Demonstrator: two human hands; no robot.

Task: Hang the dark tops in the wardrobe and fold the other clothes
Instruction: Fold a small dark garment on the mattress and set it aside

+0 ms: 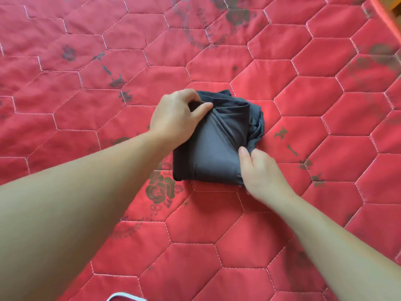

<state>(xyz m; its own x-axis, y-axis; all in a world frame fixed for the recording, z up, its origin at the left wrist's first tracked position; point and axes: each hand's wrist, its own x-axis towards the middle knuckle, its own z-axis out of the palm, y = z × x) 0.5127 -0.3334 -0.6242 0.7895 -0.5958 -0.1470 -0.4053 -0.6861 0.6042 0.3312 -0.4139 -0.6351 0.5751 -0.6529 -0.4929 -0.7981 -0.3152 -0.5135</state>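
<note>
A red quilted bedspread (282, 224) fills the whole view, stitched in pale thread into long hexagons and printed with faded dark roses and sprigs; one clear rose sits just near-left of the middle. At the far right corner a thin strip of yellowish wood shows beyond the spread's edge. Two bare forearms reach in from the near side, the left one large and close at the near left, the right one coming from the near right corner. Near the middle of the spread lies a dark grey garment (217, 148), folded into a compact, roughly square bundle; its near and left edges are fairly straight, while the far right side is bunched, with a twisted bit of cloth showing there. What kind of garment it is cannot be told. The left hand (175, 115) grips the far left corner of the bundle, fingers curled over the edge and the thumb laid across the top fold, pinching the cloth. The right hand (259, 172) rests at the near right corner, its thumb and curled fingers pinching the cloth's right edge. At the near edge of the view, left of centre, a small white looped band (124, 296) peeks in.
</note>
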